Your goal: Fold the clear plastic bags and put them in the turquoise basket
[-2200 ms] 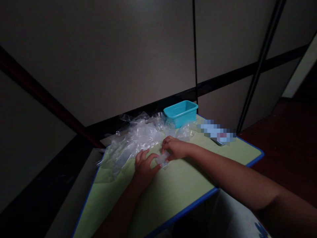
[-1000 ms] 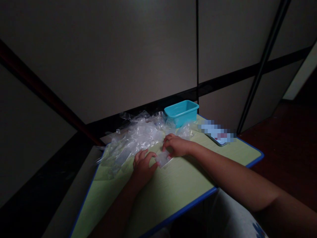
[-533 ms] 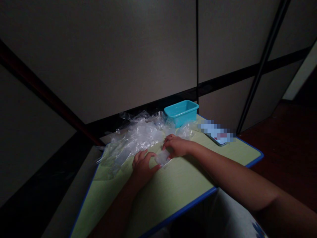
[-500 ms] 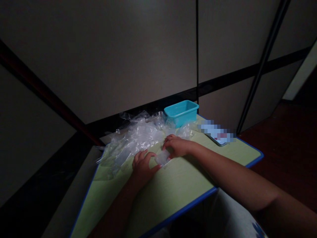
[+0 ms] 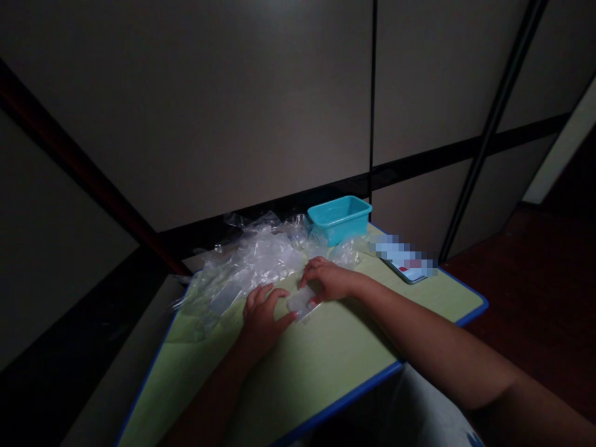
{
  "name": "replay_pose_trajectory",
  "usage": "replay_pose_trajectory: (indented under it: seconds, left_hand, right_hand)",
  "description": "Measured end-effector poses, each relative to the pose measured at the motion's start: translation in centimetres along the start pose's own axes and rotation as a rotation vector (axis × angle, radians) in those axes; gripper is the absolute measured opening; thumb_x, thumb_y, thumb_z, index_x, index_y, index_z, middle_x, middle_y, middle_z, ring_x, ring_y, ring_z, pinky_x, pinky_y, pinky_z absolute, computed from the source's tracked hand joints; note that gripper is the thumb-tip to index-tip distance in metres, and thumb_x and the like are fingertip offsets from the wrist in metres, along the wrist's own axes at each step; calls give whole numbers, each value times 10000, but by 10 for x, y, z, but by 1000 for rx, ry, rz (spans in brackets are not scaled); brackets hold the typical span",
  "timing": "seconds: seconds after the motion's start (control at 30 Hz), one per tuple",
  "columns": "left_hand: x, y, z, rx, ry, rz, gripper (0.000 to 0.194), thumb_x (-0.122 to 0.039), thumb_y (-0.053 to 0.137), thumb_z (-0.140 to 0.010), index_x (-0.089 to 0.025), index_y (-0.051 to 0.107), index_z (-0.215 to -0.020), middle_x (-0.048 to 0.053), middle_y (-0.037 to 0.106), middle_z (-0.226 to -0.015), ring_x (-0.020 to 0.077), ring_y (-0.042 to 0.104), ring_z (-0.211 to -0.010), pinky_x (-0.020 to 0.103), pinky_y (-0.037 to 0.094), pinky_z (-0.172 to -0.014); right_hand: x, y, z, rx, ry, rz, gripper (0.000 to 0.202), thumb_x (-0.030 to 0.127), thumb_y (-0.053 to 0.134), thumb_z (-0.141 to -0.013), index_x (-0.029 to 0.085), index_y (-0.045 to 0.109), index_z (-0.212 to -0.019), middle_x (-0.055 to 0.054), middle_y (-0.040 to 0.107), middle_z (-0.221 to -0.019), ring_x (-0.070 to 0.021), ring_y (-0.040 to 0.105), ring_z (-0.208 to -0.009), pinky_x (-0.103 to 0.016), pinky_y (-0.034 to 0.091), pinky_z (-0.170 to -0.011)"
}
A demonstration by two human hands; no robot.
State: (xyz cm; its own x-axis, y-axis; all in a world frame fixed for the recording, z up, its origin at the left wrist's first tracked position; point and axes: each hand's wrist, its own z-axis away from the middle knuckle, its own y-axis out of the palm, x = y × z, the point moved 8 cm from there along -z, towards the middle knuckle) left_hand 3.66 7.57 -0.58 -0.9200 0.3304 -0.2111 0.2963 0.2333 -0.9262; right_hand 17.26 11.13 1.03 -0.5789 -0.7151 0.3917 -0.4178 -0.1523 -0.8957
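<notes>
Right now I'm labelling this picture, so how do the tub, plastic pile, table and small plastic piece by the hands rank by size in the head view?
Largest to smallest, as they look:
1. Table
2. Plastic pile
3. Tub
4. Small plastic piece, partly hidden

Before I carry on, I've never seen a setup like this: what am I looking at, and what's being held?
There's no machine: these are a person's bare hands, seen by one head-worn camera looking forward and down. The left hand and right hand have their fingers at a small translucent piece on a pale green table; whether it's gripped or just steadied, I can't tell. Farther back lie crumpled clear plastic, a turquoise tub and, to the right, a phone-like device, its screen partly pixelated.
</notes>
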Motion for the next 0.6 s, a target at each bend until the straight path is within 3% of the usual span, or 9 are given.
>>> replay_pose_trajectory:
  seconds: [0.1, 0.5, 0.6]
  left_hand:
    - [2, 4, 1, 49, -36, -21, 323, -407, 629, -669, -282, 613, -966, 56, 486, -1185, 293, 323, -1186, 469, 275, -969]
    - [-1, -3, 1, -34, -2, -5, 356, -433, 611, -692, -274, 587, -1010, 65, 474, -1187, 283, 326, -1176, 455, 273, -977]
    - [-1, -1, 1, -8, -14, -14, 339, -429, 632, -671, -282, 599, -974, 55, 464, -1199, 293, 310, -1185, 467, 268, -977]
  right_hand:
    - [-1, 3, 0, 36, 7, 24, 429, 310, 767, -584, 227, 655, -990, -92, 518, -1052, -269, 374, -1093, -377, 335, -877]
    - [4, -4, 0, -34, -36, 25, 440, 363, 764, -577, 217, 653, -977, -78, 526, -1034, -252, 394, -1059, -353, 338, -872]
    - [5, -4, 0, -30, -33, 37, 421, 346, 768, -569, 207, 658, -951, -78, 535, -1019, -255, 396, -1054, -349, 337, -868]
